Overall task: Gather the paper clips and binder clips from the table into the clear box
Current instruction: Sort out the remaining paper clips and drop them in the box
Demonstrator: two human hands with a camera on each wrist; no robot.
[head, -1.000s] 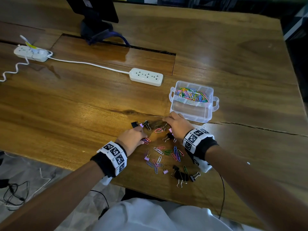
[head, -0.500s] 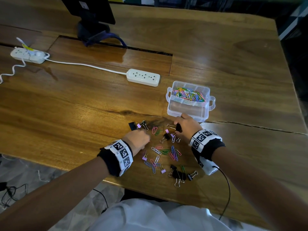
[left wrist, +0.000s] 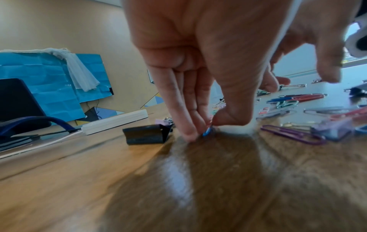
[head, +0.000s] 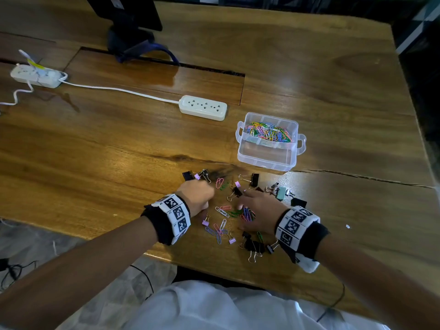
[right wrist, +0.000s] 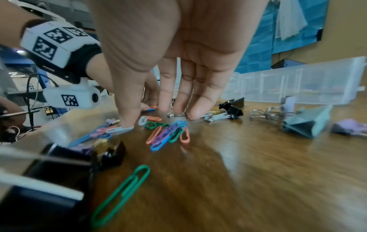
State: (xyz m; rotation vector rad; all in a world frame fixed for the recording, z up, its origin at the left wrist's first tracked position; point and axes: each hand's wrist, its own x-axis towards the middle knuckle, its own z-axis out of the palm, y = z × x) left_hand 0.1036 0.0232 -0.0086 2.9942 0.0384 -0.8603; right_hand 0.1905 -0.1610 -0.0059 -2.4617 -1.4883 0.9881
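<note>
Plastic-coated paper clips (head: 222, 211) and steel-handled binder clips (head: 253, 246) lay scattered on the wooden surface (head: 95, 148) around both hands, while the clear box (head: 269, 160) stood well beyond the fingertips, its far compartment already full of coloured clips and its near one bare. The left hand (head: 197, 198) had its fingers (left wrist: 186, 119) drawn together against the thumb at the surface, pinching what looked like a small blue paper clip (left wrist: 206, 133); a black binder clip (left wrist: 146, 135) sat just to the outer side of those fingers. The right hand (head: 260, 214) hung palm-down with its fingers (right wrist: 178, 100) straight and slightly apart, tips touching the surface and holding nothing, a bundle of coloured clips (right wrist: 168, 135) lying just under the palm on the wrist side of the fingertips and a teal binder clip (right wrist: 305, 125) off to the side of its little finger. These paper clips would probably be very light, thin and slick on the polished wood, lying too flat to pinch easily, so raking several together and lifting at an edge seemed the better hold. Binder clips should be stiffer and bulkier, and the folded body or the wire handles offered an easy place to take hold.
</note>
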